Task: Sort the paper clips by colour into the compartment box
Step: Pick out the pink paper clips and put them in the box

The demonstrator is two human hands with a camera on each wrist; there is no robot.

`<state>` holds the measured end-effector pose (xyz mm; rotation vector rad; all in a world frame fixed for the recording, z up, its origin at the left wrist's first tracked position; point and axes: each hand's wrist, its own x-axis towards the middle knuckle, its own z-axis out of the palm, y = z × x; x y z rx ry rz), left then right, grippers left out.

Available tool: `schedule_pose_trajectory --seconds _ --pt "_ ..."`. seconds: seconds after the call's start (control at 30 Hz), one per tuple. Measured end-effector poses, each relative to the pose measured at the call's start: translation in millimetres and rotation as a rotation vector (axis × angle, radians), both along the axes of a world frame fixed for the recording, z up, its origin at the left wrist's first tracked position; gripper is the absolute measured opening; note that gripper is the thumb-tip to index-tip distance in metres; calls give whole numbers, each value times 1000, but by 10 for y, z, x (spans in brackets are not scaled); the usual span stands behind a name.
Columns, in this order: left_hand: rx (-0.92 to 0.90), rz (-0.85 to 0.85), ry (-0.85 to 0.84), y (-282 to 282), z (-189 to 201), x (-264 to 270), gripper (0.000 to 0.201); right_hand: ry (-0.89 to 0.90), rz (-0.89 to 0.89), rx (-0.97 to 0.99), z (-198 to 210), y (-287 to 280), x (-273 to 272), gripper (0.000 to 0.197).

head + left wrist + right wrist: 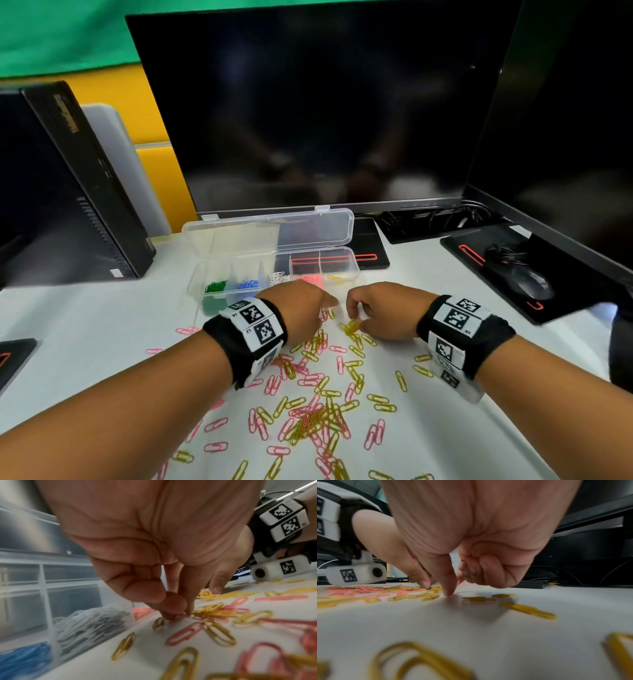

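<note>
Pinching yellow clips [352, 326] off the table: right grip [380, 311] (left grip [301, 305] unclear).

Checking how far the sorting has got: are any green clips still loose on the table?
No. The loose clips on the table are only pink and yellow; green ones sit in the compartment box.

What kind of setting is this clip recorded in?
Most likely an office desk: a large dark monitor behind the compartment box, a computer mouse on its pad, and a small desktop PC at left.
</note>
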<state>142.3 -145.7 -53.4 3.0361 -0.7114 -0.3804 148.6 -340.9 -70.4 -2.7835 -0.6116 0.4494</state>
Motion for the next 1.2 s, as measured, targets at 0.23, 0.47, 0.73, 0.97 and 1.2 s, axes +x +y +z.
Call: schedule_pose_trajectory --seconds 0.23,0.47,0.73,0.97,1.2 --pt "90 -18 -72 11 -82 26 19 -13 -84 24 3 3 14 19" --pt "109 -89 -136 75 -107 -30 18 -22 -75 108 72 -8 -31 17" --pt "-201 98 -23 276 -16 -44 24 21 107 86 192 109 -189 14" --pt "-66 34 -15 295 -15 -37 35 25 171 -21 120 309 -169 12" --pt "-176 81 68 395 33 -72 17 64 104 34 117 322 -187 15"
